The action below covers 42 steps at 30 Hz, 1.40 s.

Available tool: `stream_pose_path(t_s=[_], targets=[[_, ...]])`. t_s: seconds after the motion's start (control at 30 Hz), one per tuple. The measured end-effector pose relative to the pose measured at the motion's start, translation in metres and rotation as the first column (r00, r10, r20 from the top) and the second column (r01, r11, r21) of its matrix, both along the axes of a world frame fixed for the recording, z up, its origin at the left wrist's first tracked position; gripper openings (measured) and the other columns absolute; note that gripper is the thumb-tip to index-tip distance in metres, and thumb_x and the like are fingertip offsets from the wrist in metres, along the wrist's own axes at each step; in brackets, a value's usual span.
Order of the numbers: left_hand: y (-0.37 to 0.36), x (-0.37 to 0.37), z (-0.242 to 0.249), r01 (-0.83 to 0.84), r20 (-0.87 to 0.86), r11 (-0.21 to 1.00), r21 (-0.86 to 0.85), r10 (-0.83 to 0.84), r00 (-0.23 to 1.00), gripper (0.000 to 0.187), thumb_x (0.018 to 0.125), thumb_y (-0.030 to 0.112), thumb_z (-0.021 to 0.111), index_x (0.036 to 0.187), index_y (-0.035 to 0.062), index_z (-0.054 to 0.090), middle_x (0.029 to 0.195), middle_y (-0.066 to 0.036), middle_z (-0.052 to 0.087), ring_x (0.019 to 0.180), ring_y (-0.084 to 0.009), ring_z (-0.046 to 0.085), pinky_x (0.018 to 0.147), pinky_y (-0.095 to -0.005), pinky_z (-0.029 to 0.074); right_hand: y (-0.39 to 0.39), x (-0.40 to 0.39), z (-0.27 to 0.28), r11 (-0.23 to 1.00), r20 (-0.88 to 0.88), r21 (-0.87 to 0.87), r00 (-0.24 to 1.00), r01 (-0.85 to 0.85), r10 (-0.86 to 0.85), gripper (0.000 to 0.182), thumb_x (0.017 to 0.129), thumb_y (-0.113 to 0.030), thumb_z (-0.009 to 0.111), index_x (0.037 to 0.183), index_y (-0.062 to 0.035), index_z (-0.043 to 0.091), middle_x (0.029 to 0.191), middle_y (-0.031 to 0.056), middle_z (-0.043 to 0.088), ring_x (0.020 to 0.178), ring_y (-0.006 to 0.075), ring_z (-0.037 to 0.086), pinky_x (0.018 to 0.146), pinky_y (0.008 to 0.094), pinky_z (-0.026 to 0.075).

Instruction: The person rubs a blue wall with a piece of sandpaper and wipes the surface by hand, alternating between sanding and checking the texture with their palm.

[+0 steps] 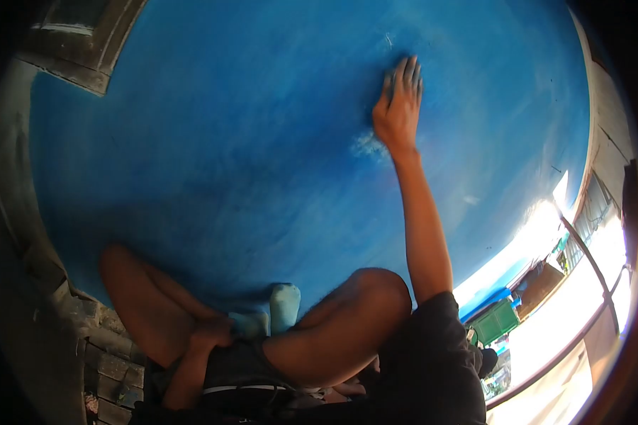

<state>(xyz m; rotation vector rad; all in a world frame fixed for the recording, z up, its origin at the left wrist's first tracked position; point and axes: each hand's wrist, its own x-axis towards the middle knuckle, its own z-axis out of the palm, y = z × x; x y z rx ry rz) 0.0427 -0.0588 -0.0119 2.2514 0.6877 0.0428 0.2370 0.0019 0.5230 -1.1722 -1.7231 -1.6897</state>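
My right hand (pixel 400 106) is raised on a stretched arm and lies flat against the blue wall (pixel 262 142), its fingers straight and pointing up. Whether anything thin is under the palm is hidden. A whitish rough patch (pixel 370 146) shows on the paint just below this hand, and a small pale scratch (pixel 388 40) above it. Low in my lap, my left hand (pixel 209 333) is closed, in shadow, by my inner thigh. What it holds, if anything, is hidden. Right beside it are two pale green rounded shapes (pixel 285 307), seemingly socked feet.
My bent knees (pixel 376 290) are close to the wall. A wooden frame (pixel 85 64) is set at the upper left. Bricks (pixel 113 368) lie at the lower left. On the right, past the wall's edge, are a green container (pixel 495 322), a curved pole (pixel 588 255) and bright daylight.
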Motion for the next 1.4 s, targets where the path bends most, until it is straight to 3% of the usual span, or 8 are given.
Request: stream_pose_path(t_s=[0.2,0.4,0.63,0.73,0.87,1.0,1.2,1.4], targets=[[-0.001,-0.004,0.002,0.003,0.025,0.999,0.041,-0.004,1.0,0.06,0.09,0.056,0.058,0.121,0.0045,0.063,0.123,-0.021,0.065,0.116,-0.0366,0.062,0.1,-0.045,0.047,0.023,-0.002,0.067,0.981,-0.058,0.167,0.992,-0.097,0.108,0.057,0.105,-0.026,0.037,0.148,0.0117,0.032,0.154,0.033,0.03,0.146,0.0468,0.026,0.12,0.0523,0.019],[-0.002,0.001,-0.004,0.009,0.027,0.999,0.054,-0.01,1.0,0.058,0.09,0.053,0.059,0.122,0.0055,0.063,0.121,-0.021,0.066,0.113,-0.0369,0.063,0.099,-0.0451,0.048,-0.007,0.001,-0.061,0.997,-0.072,-0.072,0.997,0.015,-0.02,0.057,0.103,-0.021,0.041,0.147,0.0132,0.031,0.152,0.0359,0.03,0.144,0.0487,0.026,0.119,0.0569,0.019],[-0.001,-0.003,-0.005,0.049,0.023,0.997,0.061,-0.05,0.998,0.055,0.089,0.05,0.06,0.117,0.0039,0.066,0.121,-0.023,0.066,0.112,-0.0374,0.064,0.096,-0.046,0.049,-0.008,0.008,0.095,0.994,-0.082,0.104,0.996,-0.026,0.035,0.055,0.1,-0.016,0.04,0.146,0.0147,0.031,0.152,0.0359,0.031,0.144,0.0494,0.027,0.12,0.0538,0.022],[0.002,-0.004,0.004,0.033,0.026,0.996,0.087,-0.036,0.999,0.054,0.089,0.05,0.06,0.115,0.0033,0.067,0.12,-0.023,0.066,0.111,-0.0375,0.065,0.094,-0.0463,0.051,0.0,0.01,0.049,0.993,-0.085,0.115,0.996,-0.001,0.011,0.053,0.103,-0.02,0.036,0.146,0.012,0.034,0.155,0.0319,0.028,0.15,0.0433,0.017,0.123,0.0503,0.014],[0.002,0.001,-0.005,0.03,0.032,0.998,0.061,-0.032,0.999,0.058,0.09,0.054,0.059,0.117,0.0035,0.066,0.12,-0.022,0.066,0.112,-0.0378,0.063,0.096,-0.0456,0.049,-0.021,0.007,-0.075,0.983,-0.001,-0.157,0.996,0.09,-0.091,0.054,0.101,-0.013,0.041,0.149,0.0098,0.032,0.154,0.0308,0.032,0.148,0.0438,0.023,0.122,0.0515,0.017],[0.002,-0.002,0.004,0.049,-0.022,0.997,0.059,-0.047,0.999,0.062,0.091,0.058,0.057,0.119,0.0042,0.065,0.123,-0.022,0.065,0.117,-0.0379,0.061,0.1,-0.0448,0.047,-0.028,0.008,-0.052,0.971,0.09,-0.199,0.989,0.133,-0.117,0.052,0.1,-0.007,0.045,0.149,0.0071,0.035,0.156,0.0274,0.032,0.147,0.0408,0.029,0.121,0.0509,0.022],[0.006,-0.002,0.003,0.085,-0.036,0.995,0.044,-0.083,0.996,0.055,0.089,0.053,0.06,0.117,0.0056,0.067,0.12,-0.021,0.067,0.113,-0.0368,0.064,0.094,-0.0459,0.051,0.002,0.0,0.056,0.996,0.018,0.074,0.998,-0.056,0.054,0.051,0.104,-0.018,0.038,0.147,0.0088,0.036,0.155,0.0291,0.033,0.144,0.0437,0.031,0.121,0.0517,0.02],[-0.002,-0.007,0.005,0.015,0.052,0.996,0.089,-0.02,0.998,0.06,0.092,0.055,0.056,0.12,0.003,0.065,0.123,-0.023,0.065,0.115,-0.0385,0.062,0.097,-0.0457,0.048,-0.014,-0.002,-0.056,0.999,-0.024,-0.006,0.999,0.046,-0.046,0.05,0.102,-0.011,0.041,0.146,0.0115,0.035,0.151,0.0316,0.036,0.144,0.0458,0.031,0.12,0.0534,0.023]])
